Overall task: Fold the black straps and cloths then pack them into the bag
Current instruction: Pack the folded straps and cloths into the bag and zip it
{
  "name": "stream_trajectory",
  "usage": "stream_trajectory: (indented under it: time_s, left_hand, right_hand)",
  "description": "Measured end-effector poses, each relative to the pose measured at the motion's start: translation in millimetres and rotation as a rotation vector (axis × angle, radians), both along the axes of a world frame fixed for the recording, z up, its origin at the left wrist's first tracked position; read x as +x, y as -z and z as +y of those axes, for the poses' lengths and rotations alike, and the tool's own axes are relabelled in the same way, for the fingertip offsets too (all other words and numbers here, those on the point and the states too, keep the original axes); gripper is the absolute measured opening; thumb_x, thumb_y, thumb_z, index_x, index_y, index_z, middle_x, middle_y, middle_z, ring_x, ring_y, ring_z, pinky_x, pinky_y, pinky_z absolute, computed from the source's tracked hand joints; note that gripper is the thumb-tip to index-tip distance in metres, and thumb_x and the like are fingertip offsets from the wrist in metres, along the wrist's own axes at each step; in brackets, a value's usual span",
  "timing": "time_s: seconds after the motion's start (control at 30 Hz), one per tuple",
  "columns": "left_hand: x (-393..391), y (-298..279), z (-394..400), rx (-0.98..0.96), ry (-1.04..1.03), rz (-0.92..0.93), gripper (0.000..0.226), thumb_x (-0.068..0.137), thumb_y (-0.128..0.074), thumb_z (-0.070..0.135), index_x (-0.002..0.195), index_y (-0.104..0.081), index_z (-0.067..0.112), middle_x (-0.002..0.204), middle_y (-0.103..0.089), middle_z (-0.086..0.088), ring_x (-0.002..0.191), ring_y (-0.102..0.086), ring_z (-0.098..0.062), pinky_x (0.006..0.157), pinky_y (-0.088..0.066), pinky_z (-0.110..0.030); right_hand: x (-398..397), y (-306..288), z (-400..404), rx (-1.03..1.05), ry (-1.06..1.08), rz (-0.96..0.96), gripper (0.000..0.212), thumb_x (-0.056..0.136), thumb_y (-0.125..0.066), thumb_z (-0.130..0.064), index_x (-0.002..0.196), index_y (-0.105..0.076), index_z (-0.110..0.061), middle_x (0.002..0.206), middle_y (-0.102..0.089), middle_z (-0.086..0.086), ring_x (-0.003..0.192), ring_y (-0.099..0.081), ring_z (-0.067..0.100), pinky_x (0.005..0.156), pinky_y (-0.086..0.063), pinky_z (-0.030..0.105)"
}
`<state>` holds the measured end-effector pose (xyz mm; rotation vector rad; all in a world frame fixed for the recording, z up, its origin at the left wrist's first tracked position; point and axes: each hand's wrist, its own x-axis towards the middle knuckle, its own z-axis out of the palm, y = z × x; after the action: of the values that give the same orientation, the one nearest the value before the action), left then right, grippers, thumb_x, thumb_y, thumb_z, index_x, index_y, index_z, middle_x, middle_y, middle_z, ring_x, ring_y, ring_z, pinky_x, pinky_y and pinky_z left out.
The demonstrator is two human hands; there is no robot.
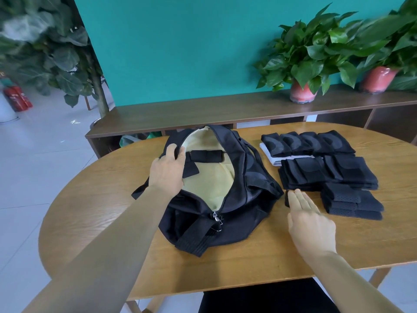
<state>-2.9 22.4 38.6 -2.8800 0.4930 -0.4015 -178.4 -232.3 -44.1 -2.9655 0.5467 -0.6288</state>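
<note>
On the round wooden table, the unzipped black fabric bag with pale yellow lining lies central. At its 10 o'clock rim, the left hand grips the opening. Folded black straps sit at 3 o'clock, the flat, relaxed right hand touching one.

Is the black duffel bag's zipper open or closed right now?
Open. The black duffel bag gapes, showing its pale yellow lining; the left hand grips its rim.

Bright, even daylight; soft shadows; wide-angle bending and motion blur at edges.
</note>
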Motion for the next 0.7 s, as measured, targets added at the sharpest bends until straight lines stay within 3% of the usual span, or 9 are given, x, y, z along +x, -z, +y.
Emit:
stream_trajectory:
  time_s: [0.1,0.2,0.33,0.43,0.53,0.6,0.67,0.7]
  left_hand:
    - [1,-10,0,-0.005,-0.009,0.028,0.069,0.087,-0.060,0.014,0.146,-0.024,0.017,0.154,-0.014,-0.011,0.077,-0.038,-0.021,0.073,-0.034,-0.027]
    - [4,-12,1,-0.024,-0.018,0.026,0.070,0.088,-0.060,0.018,0.148,-0.023,0.016,0.156,-0.012,-0.008,0.076,-0.037,-0.020,0.073,-0.032,-0.026]
    - [10,-9,5,-0.074,0.000,0.026,0.072,0.083,-0.061,0.013,0.147,-0.028,0.014,0.156,-0.011,-0.003,0.075,-0.039,-0.016,0.076,-0.030,-0.025]
    - [12,-10,8,-0.097,0.003,0.045,0.070,0.082,-0.060,0.013,0.145,-0.029,0.017,0.157,-0.006,-0.002,0.074,-0.038,-0.016,0.077,-0.028,-0.026]
    - [12,-11,10,-0.117,0.000,0.058,0.067,0.085,-0.058,0.016,0.145,-0.029,0.018,0.158,-0.003,-0.001,0.076,-0.038,-0.016,0.078,-0.027,-0.026]
    - [14,-11,11,-0.134,-0.010,0.064,0.067,0.086,-0.057,0.016,0.146,-0.026,0.019,0.157,-0.002,0.000,0.081,-0.045,-0.016,0.079,-0.026,-0.025]
    - [18,-9,11,-0.144,-0.017,0.069,0.070,0.087,-0.055,0.017,0.149,-0.022,0.019,0.157,-0.001,0.001,0.089,-0.050,-0.015,0.079,-0.026,-0.025]
    - [17,-10,10,-0.142,-0.016,0.066,0.073,0.087,-0.055,0.017,0.150,-0.019,0.019,0.157,0.000,0.001,0.086,-0.048,-0.016,0.078,-0.026,-0.025]
  right_hand:
    - [9,-12,8,0.023,-0.048,-0.169,0.034,0.079,-0.061,0.005,0.113,-0.066,0.004,0.117,-0.067,0.019,0.106,-0.066,0.030,0.046,-0.053,0.031]
    - [22,-28,21,0.015,-0.120,-0.297,0.045,0.087,-0.033,-0.008,0.116,-0.066,0.002,0.119,-0.066,0.016,0.110,-0.064,0.027,0.059,-0.057,0.032]
    - [59,-46,59,-0.025,-0.293,-0.389,0.041,0.082,-0.046,-0.002,0.118,-0.067,-0.002,0.121,-0.066,0.011,0.111,-0.064,0.022,0.077,-0.056,0.031]
    - [97,-49,87,-0.006,-0.391,-0.260,0.061,0.055,-0.072,0.015,0.114,-0.069,-0.001,0.117,-0.068,0.013,0.109,-0.066,0.022,0.067,-0.058,0.028]
    - [140,-42,106,0.017,-0.409,-0.109,0.069,0.042,-0.082,0.011,0.108,-0.071,-0.002,0.111,-0.070,0.015,0.102,-0.069,0.024,0.059,-0.059,0.028]
    - [162,-42,116,0.023,-0.393,-0.009,0.068,0.062,-0.078,0.003,0.127,-0.059,-0.001,0.131,-0.059,0.018,0.122,-0.057,0.024,0.078,-0.058,0.031]
    - [182,-39,119,-0.008,-0.412,0.126,0.062,0.091,-0.047,0.000,0.149,-0.026,-0.006,0.156,-0.027,0.014,0.145,-0.023,0.021,0.104,-0.041,0.033]
    - [188,-38,119,0.017,-0.407,0.196,0.060,0.095,-0.037,0.000,0.152,-0.018,-0.008,0.159,-0.019,0.012,0.148,-0.014,0.021,0.109,-0.035,0.033]
